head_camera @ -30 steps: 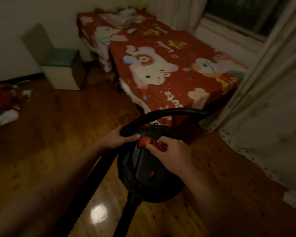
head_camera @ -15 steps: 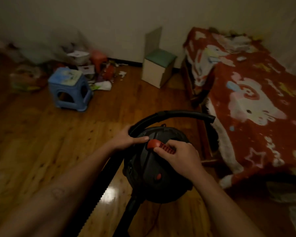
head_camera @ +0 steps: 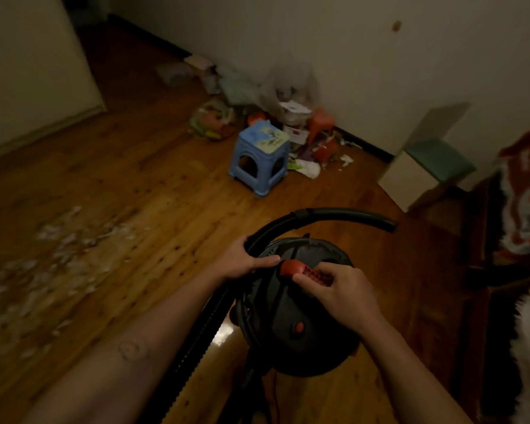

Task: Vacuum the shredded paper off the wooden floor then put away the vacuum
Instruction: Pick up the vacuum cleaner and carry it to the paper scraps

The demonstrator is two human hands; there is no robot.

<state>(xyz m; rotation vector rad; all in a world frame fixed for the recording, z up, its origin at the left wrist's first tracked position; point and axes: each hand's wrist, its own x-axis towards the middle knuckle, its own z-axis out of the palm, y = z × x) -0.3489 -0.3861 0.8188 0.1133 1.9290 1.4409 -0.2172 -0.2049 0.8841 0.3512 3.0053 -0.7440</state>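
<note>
Inspection of obscured areas:

1. The far end of the red handle (head_camera: 291,267) is covered by the curled fingers of the right hand (head_camera: 340,292).
2. The base of the vacuum (head_camera: 288,310) is out of sight beneath its body, in deep shadow.
3. The hose (head_camera: 196,341) is partly covered by the left hand (head_camera: 242,261) and runs off the bottom edge.
4. The shredded paper (head_camera: 58,255) is blurred. Single strips cannot be told apart, and the left edge cuts the patch.
5. The clutter heap (head_camera: 276,108) by the wall is smeared, with possibly a clear bag on top.
6. The bed (head_camera: 527,209) is cut off by the right edge.
</note>
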